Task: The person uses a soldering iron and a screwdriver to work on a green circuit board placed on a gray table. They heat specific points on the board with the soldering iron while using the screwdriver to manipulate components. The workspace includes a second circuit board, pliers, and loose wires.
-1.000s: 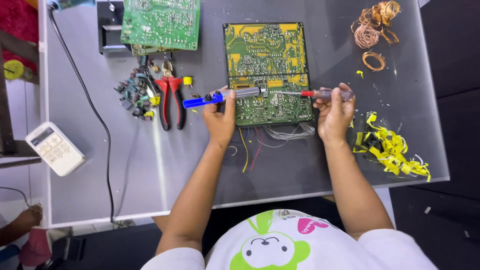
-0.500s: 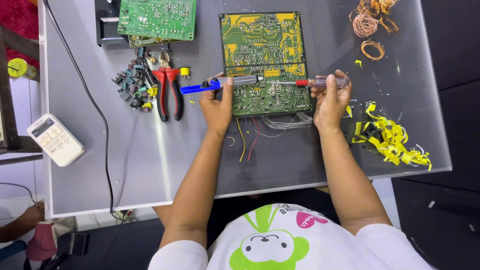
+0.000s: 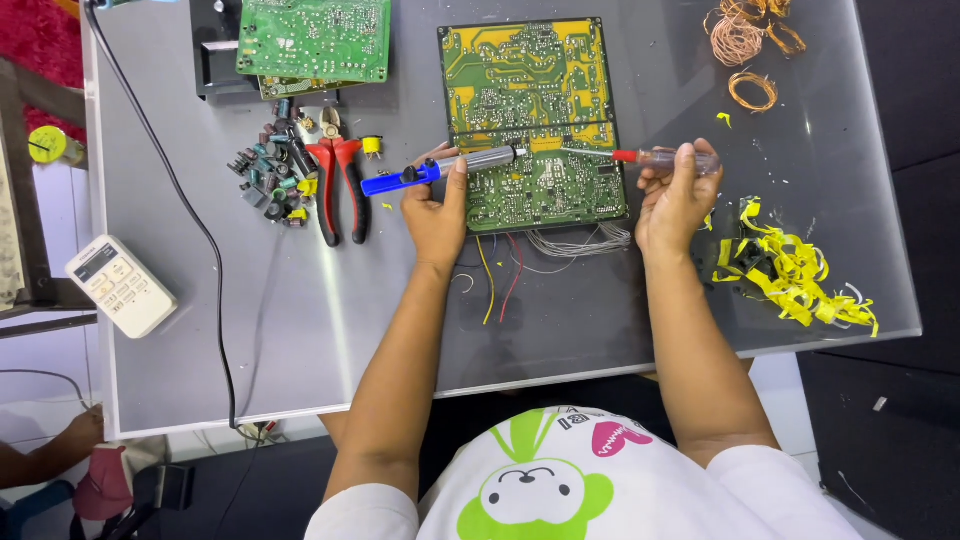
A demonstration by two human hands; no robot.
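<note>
A green and yellow circuit board (image 3: 530, 110) lies solder side up on a grey table (image 3: 300, 330). My left hand (image 3: 437, 208) holds a blue and silver desoldering pump (image 3: 440, 168), its silver tip lying over the board's middle. My right hand (image 3: 675, 195) grips a screwdriver with a clear handle and red collar (image 3: 655, 157), its thin shaft pointing left onto the board. Loose thin wires (image 3: 540, 250) trail from the board's near edge between my hands.
Red-handled pliers (image 3: 338, 185) and a heap of small electronic parts (image 3: 272, 180) lie left of the pump. A second green board (image 3: 315, 40) sits at the back left. Copper wire coils (image 3: 745, 40), yellow tape scraps (image 3: 790, 265), a white remote (image 3: 120, 285), a black cable (image 3: 190, 220). Another person's hand (image 3: 80, 435) shows at the lower left.
The view has shifted slightly; both hands stay on the board with their tools, the pump and screwdriver tips still near the board's middle.
</note>
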